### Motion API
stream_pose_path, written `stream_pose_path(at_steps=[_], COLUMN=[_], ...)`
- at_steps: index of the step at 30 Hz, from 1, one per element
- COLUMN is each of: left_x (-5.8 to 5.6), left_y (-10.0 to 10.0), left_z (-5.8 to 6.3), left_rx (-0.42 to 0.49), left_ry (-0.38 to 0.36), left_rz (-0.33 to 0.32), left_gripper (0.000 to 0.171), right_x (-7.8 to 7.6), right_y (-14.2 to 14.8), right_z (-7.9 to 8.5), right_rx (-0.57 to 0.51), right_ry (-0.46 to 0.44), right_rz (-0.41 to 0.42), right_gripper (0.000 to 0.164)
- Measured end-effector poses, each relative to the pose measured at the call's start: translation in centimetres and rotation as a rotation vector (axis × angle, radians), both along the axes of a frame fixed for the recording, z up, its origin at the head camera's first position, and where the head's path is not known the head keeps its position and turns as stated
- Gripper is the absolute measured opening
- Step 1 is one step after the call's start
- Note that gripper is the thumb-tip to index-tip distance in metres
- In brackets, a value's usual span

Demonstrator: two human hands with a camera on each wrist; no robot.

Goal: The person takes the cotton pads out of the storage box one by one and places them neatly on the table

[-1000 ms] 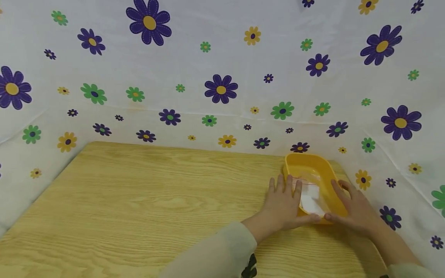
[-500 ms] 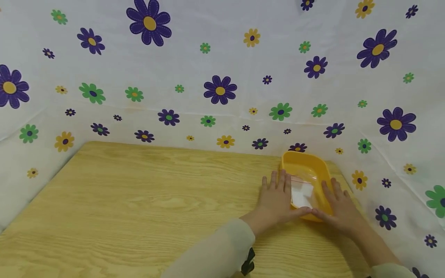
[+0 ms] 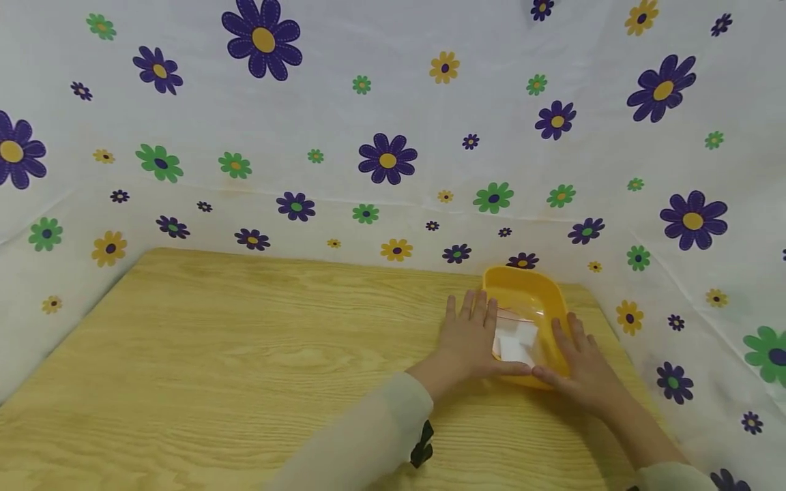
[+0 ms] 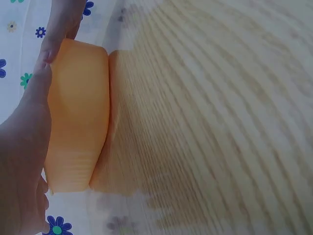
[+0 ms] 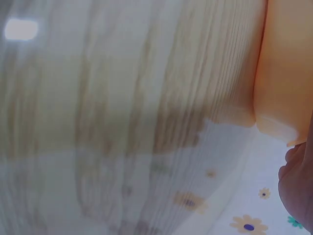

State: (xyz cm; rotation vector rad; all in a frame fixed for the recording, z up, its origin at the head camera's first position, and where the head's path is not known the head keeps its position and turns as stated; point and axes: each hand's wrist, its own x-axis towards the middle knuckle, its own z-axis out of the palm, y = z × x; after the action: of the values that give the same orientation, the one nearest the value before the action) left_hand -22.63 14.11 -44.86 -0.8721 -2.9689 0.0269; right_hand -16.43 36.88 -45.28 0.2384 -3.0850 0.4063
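Observation:
A yellow plastic tray (image 3: 520, 278) with rounded corners stands at the far right of the table. In it lies a clear zip bag (image 3: 516, 334) with a red line along its top and white pieces inside. My left hand (image 3: 465, 344) lies along the tray's left side, fingers stretched over the rim. At the right side rests my right hand (image 3: 583, 368), its fingers spread along the rim. Both thumbs lie almost tip to tip at the near rim. In the left wrist view, the outer wall of the tray (image 4: 78, 112) shows below the hand.
The wood-grain table (image 3: 264, 361) stretches left and toward me from the tray. A white cloth with printed flowers (image 3: 393, 102) hangs behind the table and along both sides. The tray stands close to the back edge.
Both hands and the tray have moved a little left across the table, away from the right edge. The thumbs have come closer together, and the view has turned slightly.

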Motion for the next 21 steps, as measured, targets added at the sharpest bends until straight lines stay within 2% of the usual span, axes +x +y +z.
stream_pose_path(at_steps=[5, 13, 21], left_x=[-0.1, -0.1, -0.2], left_y=[-1.0, -1.9, -3.1], left_z=[-0.1, -0.1, -0.2], left_rx=[0.019, 0.005, 0.0], left_ry=[-0.029, -0.013, -0.058], left_rz=[-0.009, -0.018, -0.014], left_gripper=[0.133, 0.133, 0.134], right_x=[0.0, 0.0, -0.1], right_y=[-0.8, -1.6, -2.9], right_z=[0.0, -0.1, -0.4], right_rx=[-0.015, -0.04, -0.063], right_ry=[0.013, 0.052, 0.03], right_rz=[0.022, 0.041, 0.022], right_gripper=[0.096, 0.097, 0.099])
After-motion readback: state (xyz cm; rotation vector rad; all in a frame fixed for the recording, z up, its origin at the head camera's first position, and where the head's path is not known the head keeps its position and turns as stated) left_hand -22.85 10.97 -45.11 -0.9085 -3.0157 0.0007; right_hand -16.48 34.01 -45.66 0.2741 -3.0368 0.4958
